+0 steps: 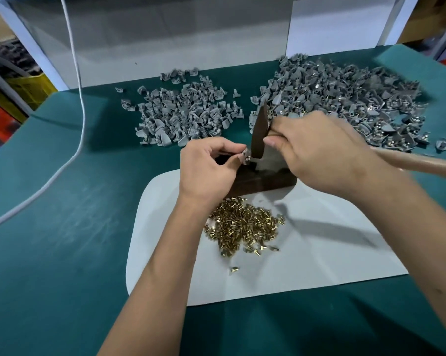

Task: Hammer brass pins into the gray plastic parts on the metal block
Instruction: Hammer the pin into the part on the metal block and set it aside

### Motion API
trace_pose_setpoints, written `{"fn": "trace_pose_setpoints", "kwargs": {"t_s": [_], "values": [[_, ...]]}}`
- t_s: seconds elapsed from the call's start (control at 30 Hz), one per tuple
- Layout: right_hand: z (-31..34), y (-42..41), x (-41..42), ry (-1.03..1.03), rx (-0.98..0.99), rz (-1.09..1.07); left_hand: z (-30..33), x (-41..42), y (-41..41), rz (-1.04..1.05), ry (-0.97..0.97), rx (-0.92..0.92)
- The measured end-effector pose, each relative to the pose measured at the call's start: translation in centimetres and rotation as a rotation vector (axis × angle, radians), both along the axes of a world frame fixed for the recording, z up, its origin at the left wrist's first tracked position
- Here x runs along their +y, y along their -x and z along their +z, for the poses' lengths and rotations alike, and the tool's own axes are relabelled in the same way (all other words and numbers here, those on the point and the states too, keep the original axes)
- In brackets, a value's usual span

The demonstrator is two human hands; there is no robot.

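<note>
My left hand (210, 165) pinches a small gray plastic part (245, 155) with a brass pin in it, held on top of the dark metal block (265, 182). My right hand (317, 150) grips a hammer close to its head. The dark hammer head (258, 134) stands upright with its lower end right beside the pinned part. Its wooden handle (417, 163) runs out to the right past my wrist. A heap of loose brass pins (242, 226) lies on the white sheet (319, 242) just in front of the block.
Two heaps of gray plastic parts lie behind the block, a smaller left heap (186, 114) and a larger right heap (345, 98). A white cable (82, 98) hangs down at the left across the green mat (63, 227). White panels stand at the back.
</note>
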State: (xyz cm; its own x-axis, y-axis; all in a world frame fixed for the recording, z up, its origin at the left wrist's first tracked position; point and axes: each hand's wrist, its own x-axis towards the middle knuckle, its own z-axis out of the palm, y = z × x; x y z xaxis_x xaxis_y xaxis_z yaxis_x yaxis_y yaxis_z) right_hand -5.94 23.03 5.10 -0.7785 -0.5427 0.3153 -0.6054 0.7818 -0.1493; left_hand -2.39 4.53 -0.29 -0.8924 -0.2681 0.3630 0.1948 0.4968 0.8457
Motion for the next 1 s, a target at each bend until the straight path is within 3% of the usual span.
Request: {"fn": "trace_pose_setpoints", "kwargs": {"t_s": [1.0], "values": [[-0.18,-0.34,-0.68,0.007,0.020,-0.034,-0.06,-0.60,-0.07,-0.020,-0.071,-0.024]]}}
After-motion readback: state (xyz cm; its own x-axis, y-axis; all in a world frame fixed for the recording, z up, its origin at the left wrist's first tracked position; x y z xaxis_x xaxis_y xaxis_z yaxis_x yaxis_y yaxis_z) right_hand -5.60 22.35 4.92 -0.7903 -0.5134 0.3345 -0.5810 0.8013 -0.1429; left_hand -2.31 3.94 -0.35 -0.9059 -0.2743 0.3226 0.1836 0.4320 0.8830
